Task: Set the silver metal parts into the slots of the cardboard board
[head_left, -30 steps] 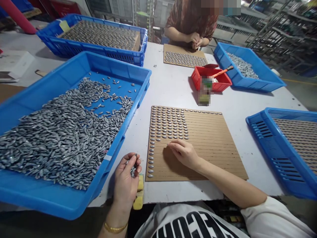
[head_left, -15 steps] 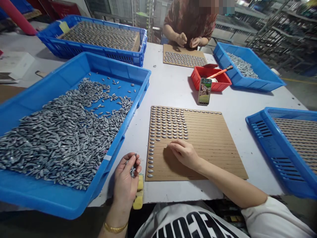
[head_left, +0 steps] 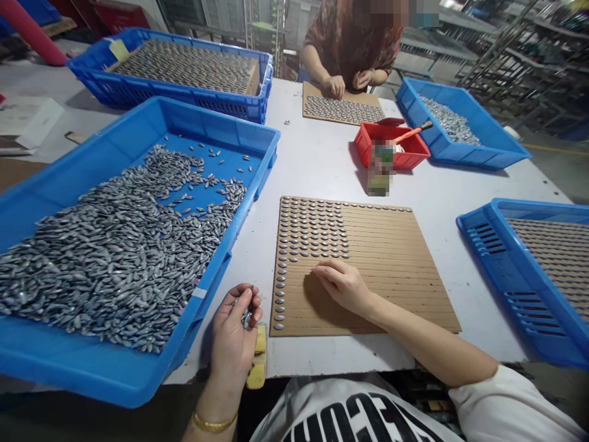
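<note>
My left hand [head_left: 237,322], palm up, is curled around several small grey metal pieces [head_left: 247,316], one of them at the thumb tip. It is between the large blue tray and the cardboard sheet [head_left: 391,270]. My right hand [head_left: 343,285] rests over the sheet, fingers bent together and pointing left; whatever is under its fingertips is hidden. Rows of grey oval pieces [head_left: 313,227] cover the sheet's upper left, with a single column down its left edge and a single row along its top edge.
A large blue tray [head_left: 115,383] of loose grey pieces stands at left, a blue crate [head_left: 175,98] behind it. A red box [head_left: 416,161] stands beyond the sheet, another blue crate [head_left: 519,294] at right. Across the table a person [head_left: 352,49] works beside a blue tray [head_left: 488,161].
The hand of the person across the table has moved down onto their board. My two hands look almost unmoved.
</note>
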Tool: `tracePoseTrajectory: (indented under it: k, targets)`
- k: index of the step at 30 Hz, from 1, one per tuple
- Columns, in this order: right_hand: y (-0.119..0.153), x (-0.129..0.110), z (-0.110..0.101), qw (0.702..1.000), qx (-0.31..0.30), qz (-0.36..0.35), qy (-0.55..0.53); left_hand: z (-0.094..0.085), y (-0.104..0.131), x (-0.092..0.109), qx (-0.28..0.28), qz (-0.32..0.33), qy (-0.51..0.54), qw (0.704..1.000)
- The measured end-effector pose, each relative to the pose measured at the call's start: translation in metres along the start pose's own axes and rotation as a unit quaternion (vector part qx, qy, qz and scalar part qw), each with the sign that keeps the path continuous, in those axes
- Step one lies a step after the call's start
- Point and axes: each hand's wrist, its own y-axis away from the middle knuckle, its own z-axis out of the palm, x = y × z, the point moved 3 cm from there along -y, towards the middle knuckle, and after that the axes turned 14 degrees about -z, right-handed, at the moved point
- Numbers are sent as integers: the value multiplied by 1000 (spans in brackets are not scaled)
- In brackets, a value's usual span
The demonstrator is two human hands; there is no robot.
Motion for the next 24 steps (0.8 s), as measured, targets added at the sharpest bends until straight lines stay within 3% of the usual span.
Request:
tracePoseTrajectory:
  k: [24]
  targets:
    - [-3,-2,-3,1000,8,-4,2,3,2,2,5,-1,-2,1000]
